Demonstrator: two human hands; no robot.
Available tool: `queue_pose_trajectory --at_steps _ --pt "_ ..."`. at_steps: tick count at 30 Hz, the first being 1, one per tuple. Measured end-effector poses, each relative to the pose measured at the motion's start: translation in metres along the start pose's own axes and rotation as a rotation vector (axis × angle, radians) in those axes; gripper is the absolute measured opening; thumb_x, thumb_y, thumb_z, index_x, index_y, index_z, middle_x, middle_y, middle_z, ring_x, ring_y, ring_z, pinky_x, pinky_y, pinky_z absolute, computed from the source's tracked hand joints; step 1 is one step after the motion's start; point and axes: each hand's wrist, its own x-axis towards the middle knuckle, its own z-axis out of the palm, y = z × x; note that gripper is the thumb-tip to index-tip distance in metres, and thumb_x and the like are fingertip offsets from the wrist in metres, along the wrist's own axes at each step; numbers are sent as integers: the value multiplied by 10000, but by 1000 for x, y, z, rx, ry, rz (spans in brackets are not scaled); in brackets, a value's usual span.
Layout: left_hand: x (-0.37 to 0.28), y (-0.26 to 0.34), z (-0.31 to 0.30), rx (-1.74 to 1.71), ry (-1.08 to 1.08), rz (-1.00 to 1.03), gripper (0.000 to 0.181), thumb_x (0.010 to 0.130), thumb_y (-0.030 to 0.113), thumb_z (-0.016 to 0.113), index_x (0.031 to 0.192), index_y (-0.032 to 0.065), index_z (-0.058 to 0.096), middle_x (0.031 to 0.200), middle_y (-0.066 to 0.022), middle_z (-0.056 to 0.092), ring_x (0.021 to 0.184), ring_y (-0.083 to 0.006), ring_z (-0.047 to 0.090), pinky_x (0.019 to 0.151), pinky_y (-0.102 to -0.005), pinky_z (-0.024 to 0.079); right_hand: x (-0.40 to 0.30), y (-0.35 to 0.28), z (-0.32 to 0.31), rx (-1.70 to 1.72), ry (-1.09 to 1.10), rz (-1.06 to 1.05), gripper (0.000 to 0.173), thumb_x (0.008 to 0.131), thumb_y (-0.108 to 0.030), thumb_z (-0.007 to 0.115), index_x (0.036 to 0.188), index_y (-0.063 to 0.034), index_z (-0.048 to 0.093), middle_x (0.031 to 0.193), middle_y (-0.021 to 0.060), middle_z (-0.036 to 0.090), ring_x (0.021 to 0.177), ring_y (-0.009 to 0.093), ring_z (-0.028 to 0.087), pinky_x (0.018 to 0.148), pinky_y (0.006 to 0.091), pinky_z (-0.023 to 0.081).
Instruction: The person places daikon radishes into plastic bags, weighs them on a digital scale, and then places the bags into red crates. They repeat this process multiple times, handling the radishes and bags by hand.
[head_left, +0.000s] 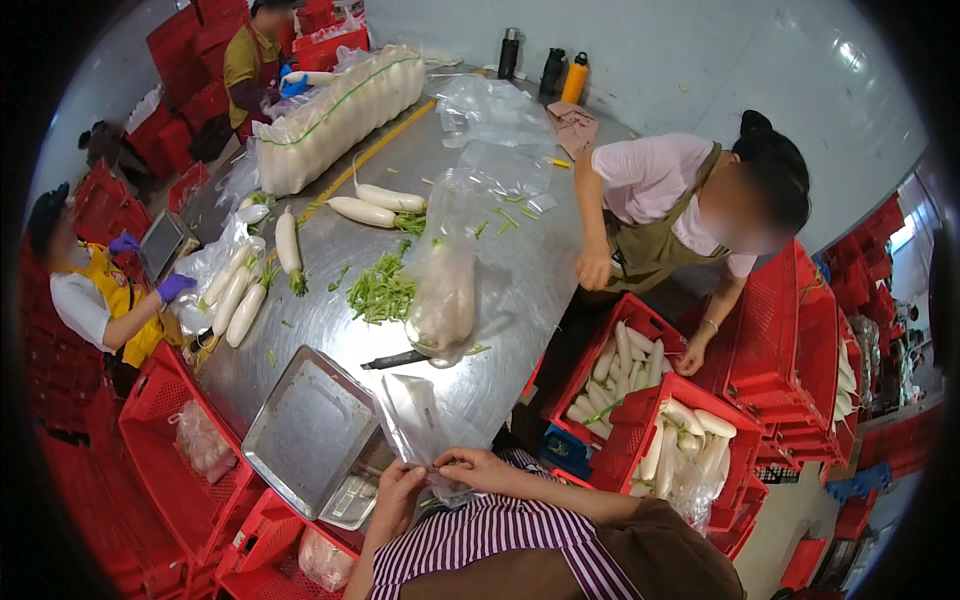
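My left hand (399, 491) and my right hand (474, 471) meet at the table's near edge, both pinching the near end of a clear plastic bag (412, 416). The bag looks flat and lies partly on the metal table. Beyond it, a black-handled knife (394, 361) rests beside a filled clear bag of white radishes (444, 300). Chopped green stems (381, 291) are heaped left of that bag. Farther off lie two loose white radishes (360, 212) with trimmed tops. A weighing scale with a metal tray (313, 427) stands to the left of my hands.
Red crates of white radishes (679, 442) stand at the right, beside a co-worker (667, 202). Another co-worker (105, 292) handles bagged radishes at the left; a third (251, 75) stands behind a long packed bundle (337, 124). More red crates (180, 465) flank the scale.
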Motion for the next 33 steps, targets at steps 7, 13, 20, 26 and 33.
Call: queue_pose_trajectory --at_steps 7,13,20,26,33 --pt "14 -19 1 64 65 -100 244 907 191 650 1080 25 604 1008 -86 658 903 -191 638 745 -341 533 -12 -10 -14 -74 14 110 296 975 -238 599 1194 -39 609 1025 53 651 906 91 608 774 253 504" --pt "3 -16 20 -1 45 -35 211 902 136 658 1063 8 610 982 -94 661 860 -191 637 753 -336 524 -14 -21 -21 -101 6 11 283 958 -264 615 1153 -59 623 1003 55 678 908 135 638 783 278 506" --pt "27 -7 45 212 138 82 105 905 80 657 979 9 636 902 -66 661 790 -130 611 714 -274 500 -34 -85 -33 -144 39 11 342 922 -310 657 1132 -45 599 862 84 707 812 143 672 711 280 517" --pt "40 10 92 338 107 186 101 907 90 638 967 11 618 863 -36 637 763 -113 586 690 -262 490 -32 -71 -49 -78 195 -183 359 887 -319 693 1087 -35 600 855 80 695 703 140 635 615 301 500" --pt "68 22 138 394 58 182 94 911 99 635 885 18 594 837 -31 639 723 -110 597 656 -275 515 -43 -81 -78 -260 398 -480 222 880 -166 658 1006 -4 572 878 96 636 775 177 621 675 311 486"
